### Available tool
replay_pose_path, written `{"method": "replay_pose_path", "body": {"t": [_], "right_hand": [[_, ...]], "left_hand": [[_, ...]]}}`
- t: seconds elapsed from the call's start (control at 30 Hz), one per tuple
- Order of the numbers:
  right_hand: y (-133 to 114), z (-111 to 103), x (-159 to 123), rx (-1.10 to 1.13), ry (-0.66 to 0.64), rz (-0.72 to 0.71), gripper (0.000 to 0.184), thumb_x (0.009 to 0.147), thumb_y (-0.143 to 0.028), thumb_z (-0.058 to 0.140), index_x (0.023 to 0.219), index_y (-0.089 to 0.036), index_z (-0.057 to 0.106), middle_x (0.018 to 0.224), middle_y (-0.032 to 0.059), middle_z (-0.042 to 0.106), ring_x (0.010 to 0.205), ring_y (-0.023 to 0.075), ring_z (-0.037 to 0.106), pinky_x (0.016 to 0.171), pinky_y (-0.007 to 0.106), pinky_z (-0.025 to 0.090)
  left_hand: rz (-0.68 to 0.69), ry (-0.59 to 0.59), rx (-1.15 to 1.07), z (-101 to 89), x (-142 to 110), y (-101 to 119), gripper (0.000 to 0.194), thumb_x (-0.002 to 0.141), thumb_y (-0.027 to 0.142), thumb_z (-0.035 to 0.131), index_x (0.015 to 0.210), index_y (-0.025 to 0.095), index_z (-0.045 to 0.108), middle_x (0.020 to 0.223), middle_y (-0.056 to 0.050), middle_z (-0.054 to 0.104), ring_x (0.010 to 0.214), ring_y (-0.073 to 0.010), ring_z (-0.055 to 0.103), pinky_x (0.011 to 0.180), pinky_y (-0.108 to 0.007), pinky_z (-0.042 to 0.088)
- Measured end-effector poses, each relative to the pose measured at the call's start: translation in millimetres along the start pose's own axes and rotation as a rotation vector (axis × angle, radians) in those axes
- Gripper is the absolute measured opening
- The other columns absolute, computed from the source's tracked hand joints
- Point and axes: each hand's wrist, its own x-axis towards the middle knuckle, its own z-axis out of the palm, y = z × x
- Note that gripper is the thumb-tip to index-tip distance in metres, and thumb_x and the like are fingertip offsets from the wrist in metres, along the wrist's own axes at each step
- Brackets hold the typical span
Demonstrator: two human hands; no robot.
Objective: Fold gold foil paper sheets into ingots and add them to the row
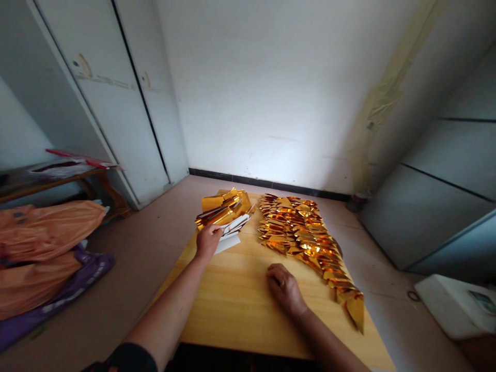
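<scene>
My left hand (208, 241) pinches the edge of a sheet in the loose stack of gold foil paper (225, 209) at the far left of the wooden tabletop (232, 305). My right hand (284, 287) rests curled and holds nothing, just beside the long pile of folded gold paper pieces (306, 235) on the right.

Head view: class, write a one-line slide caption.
Left hand grips gold foil sheets on a wooden table; right hand rests beside folded gold pieces.

Glossy gold foil sheets (225, 206) on smooth, matt wooden table (236, 305).
</scene>
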Motion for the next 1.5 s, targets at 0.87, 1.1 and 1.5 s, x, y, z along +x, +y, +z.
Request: {"method": "replay_pose_path", "body": {"t": [0.87,1.1,1.5], "right_hand": [[1,-3,-12,0.457,0.113,0.426,0.026,0.081,-0.033,0.05,0.102,-0.019,0.051,0.088,0.005,0.064,0.07,0.0166,0.063,0.068,0.03,0.053],[0,1,-14,0.448,0.198,0.461,0.022,0.077,-0.028,0.048,0.097,-0.02,0.047,0.081,0.0026,0.061,0.059,0.0142,0.06,0.058,0.027,0.051],[0,5,-16,0.007,0.118,0.18,0.051,0.065,-0.01,0.051,0.115,-0.021,0.059,0.119,0.0074,0.054,0.094,0.0175,0.058,0.083,0.03,0.049]], "left_hand": [[0.597,-0.265,0.052,12.5,-153,57,0.009,0.079,0.013,0.052,0.076,0.021,0.055,0.081,-0.003,0.065,0.083,-0.0208,0.057,0.079,-0.037,0.041],[0.523,-0.369,-0.012,18.0,-151,50,0.011,0.078,0.013,0.048,0.075,0.02,0.056,0.081,-0.005,0.065,0.082,-0.0203,0.059,0.076,-0.035,0.041],[0.233,-0.457,-0.387,6.4,-152,46,0.01,0.082,0.029,0.049,0.08,0.021,0.055,0.096,-0.003,0.066,0.091,-0.0196,0.061,0.079,-0.027,0.046]]}}
